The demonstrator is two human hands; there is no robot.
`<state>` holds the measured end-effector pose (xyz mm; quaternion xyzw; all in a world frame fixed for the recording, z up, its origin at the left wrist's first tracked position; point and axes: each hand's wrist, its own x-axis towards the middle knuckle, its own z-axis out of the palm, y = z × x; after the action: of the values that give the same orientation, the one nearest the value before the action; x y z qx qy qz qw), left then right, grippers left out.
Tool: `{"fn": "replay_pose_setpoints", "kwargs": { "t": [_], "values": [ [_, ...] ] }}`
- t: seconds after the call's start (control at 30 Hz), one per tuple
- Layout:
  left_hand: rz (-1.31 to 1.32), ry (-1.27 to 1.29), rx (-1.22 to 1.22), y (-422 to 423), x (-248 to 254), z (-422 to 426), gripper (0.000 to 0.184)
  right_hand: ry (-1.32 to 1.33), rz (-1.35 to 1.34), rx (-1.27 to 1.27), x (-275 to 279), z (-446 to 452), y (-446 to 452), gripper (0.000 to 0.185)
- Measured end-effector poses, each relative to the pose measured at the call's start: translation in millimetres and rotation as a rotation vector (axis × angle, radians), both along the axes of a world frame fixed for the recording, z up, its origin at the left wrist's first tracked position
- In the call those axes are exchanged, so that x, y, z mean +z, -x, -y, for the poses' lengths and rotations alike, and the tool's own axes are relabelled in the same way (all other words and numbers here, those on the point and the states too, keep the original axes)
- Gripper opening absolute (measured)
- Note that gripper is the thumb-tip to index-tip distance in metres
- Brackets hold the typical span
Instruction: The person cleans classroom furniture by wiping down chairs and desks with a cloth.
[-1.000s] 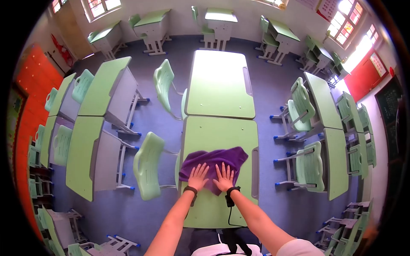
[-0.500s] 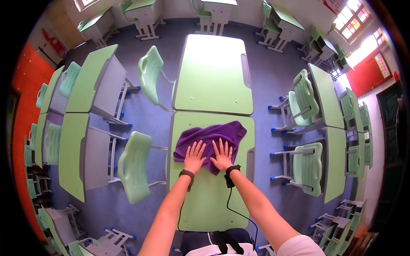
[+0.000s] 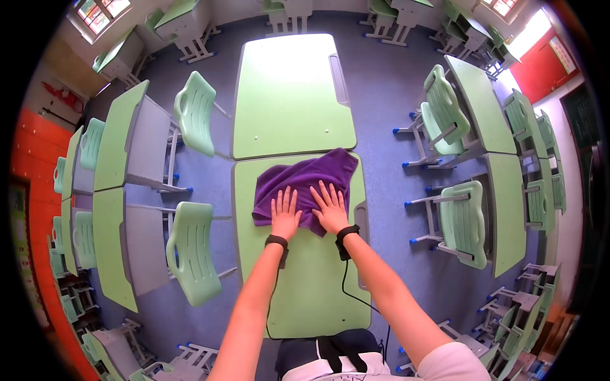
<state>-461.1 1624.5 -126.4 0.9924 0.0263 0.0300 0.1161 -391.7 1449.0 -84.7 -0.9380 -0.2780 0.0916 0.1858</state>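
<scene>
Purple soft-fabric cloth lying toward 12 o'clock on pale-green, round-cornered surface; left hand (7 o'clock) and right hand (5 o'clock) resting unclenched, palm-down, apparently pressing cloth flat.

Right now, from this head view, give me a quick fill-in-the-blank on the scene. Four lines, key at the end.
1. The cloth under the hands is ____ in colour.
2. The left hand and right hand both lie on the cloth with palms facing ____.
3. The cloth lies on a desk whose top is ____.
4. The chair nearest that desk stands on its ____ side, as the person sees it.

Missing words: purple; down; green; left.
</scene>
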Motion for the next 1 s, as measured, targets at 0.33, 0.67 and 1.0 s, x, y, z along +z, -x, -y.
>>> {"fn": "replay_pose_setpoints", "kwargs": {
  "t": [0.33, 0.67, 1.0],
  "values": [
    [0.013, 0.031, -0.106, 60.5, 9.5, 71.6, 0.078, 0.03, 0.004, -0.1, 1.4, 66.9, 75.3, 0.074],
    [-0.078, 0.115, -0.123, 169.5, 25.4, 114.9, 0.078, 0.111, -0.087, -0.091, -7.2, 110.2, 188.3, 0.08],
    [-0.043, 0.166, -0.092, 270.7, 41.8, 99.2, 0.076, 0.296, -0.178, 0.096, -14.0, 110.7, 272.6, 0.096]
  ]
}}
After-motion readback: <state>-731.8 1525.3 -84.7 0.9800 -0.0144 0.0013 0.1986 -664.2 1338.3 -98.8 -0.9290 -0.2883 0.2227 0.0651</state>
